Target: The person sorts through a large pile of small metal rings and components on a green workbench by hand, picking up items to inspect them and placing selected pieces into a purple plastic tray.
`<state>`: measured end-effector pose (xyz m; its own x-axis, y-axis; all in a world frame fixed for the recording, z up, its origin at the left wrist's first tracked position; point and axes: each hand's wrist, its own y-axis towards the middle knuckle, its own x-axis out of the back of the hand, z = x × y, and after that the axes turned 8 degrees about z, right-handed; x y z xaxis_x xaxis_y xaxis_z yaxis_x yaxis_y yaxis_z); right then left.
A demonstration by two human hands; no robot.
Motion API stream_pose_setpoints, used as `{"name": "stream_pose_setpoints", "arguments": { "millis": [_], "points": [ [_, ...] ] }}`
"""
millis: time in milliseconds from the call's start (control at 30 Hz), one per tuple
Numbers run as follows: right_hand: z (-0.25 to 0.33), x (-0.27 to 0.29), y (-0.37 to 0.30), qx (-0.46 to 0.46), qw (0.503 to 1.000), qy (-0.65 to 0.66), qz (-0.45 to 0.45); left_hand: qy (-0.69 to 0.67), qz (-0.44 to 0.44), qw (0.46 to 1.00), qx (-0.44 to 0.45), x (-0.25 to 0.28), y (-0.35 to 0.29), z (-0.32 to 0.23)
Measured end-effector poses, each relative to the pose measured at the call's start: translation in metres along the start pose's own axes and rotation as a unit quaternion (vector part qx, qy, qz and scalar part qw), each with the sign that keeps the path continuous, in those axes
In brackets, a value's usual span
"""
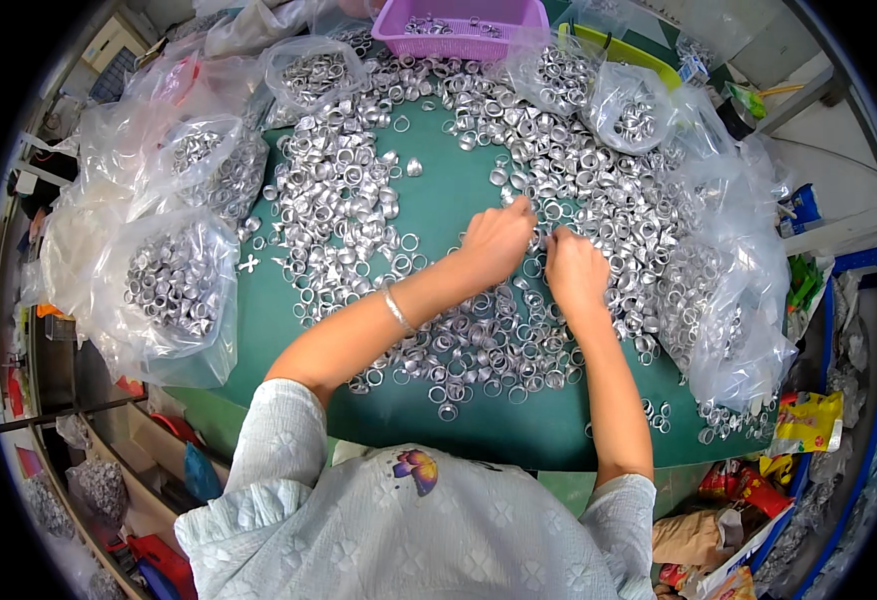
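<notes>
Many silver-coloured metal rings (pixel 559 150) lie heaped and scattered over a green tabletop (pixel 449 200). My left hand (pixel 499 243), with a bangle on its wrist, reaches over the right-middle of the table, fingers closed in a pinch among the rings. Just to its right, my right hand (pixel 576 272) is also closed, its fingertips low at the edge of the right-hand heap. The two hands are close together but apart. Whatever either pinch holds is too small or hidden to make out. Loose rings (pixel 504 340) lie below both hands, toward me.
Clear plastic bags of rings stand along the left, including one (pixel 174 285) at the near left, and more bags (pixel 634 110) line the right. A purple basket (pixel 464 42) with some rings and a yellow-green tray (pixel 624 58) stand at the far edge. Snack-type packets (pixel 807 422) lie at right.
</notes>
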<state>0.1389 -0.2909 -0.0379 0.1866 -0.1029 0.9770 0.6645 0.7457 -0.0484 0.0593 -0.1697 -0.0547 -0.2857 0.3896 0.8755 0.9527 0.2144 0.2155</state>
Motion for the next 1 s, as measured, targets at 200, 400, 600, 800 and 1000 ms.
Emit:
{"name": "stream_pose_setpoints", "arguments": {
  "millis": [200, 400, 600, 800, 1000],
  "points": [
    [-0.03, -0.004, -0.009, 0.033, 0.935, 0.352, 0.017, 0.022, 0.088, 0.996, 0.003, 0.006, -0.002, -0.002],
    [-0.045, 0.022, -0.021, -0.083, 0.545, 0.82, 0.157, 0.007, 0.088, 0.994, -0.069, 0.014, -0.032, -0.009],
    [-0.044, 0.019, -0.01, -0.104, 0.452, 0.875, 0.138, -0.03, 0.126, 0.988, -0.089, 0.008, -0.041, -0.012],
    [-0.037, 0.013, 0.028, 0.017, 0.876, 0.482, 0.019, -0.036, 0.177, 0.981, -0.068, 0.014, -0.038, -0.014],
    [-0.008, 0.005, 0.049, 0.036, 0.997, 0.042, -0.059, -0.137, 0.075, 0.985, -0.078, 0.002, -0.043, 0.002]
  ]
}}
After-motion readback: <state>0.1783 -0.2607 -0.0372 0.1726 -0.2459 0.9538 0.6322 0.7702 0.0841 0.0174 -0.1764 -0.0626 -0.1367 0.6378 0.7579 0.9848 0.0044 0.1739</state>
